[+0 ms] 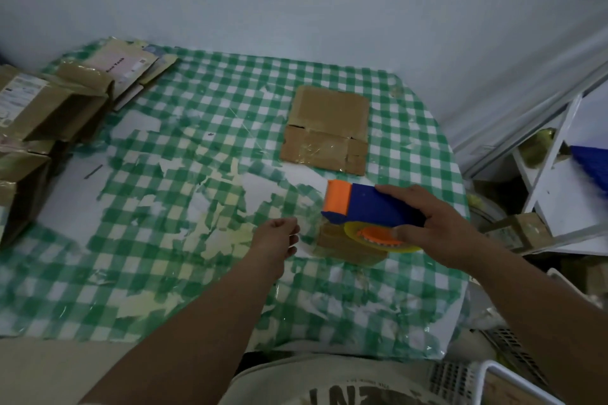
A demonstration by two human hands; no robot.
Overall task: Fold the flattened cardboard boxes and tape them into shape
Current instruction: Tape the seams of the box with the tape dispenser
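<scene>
My right hand (434, 227) grips a blue and orange tape dispenser (365, 204), held just above the table at the right. A roll of clear tape (348, 245) shows under it. My left hand (278, 237) hovers just left of the dispenser with fingertips pinched together; whether it holds the tape end I cannot tell. A flattened cardboard box (329, 130) with old tape on it lies flat beyond the dispenser.
A green checked tablecloth (197, 207), torn in patches, covers the table. Several folded and flat cardboard boxes (56, 108) are stacked at the left edge. A white shelf (552, 174) stands at the right. A white basket (493, 381) sits at the lower right.
</scene>
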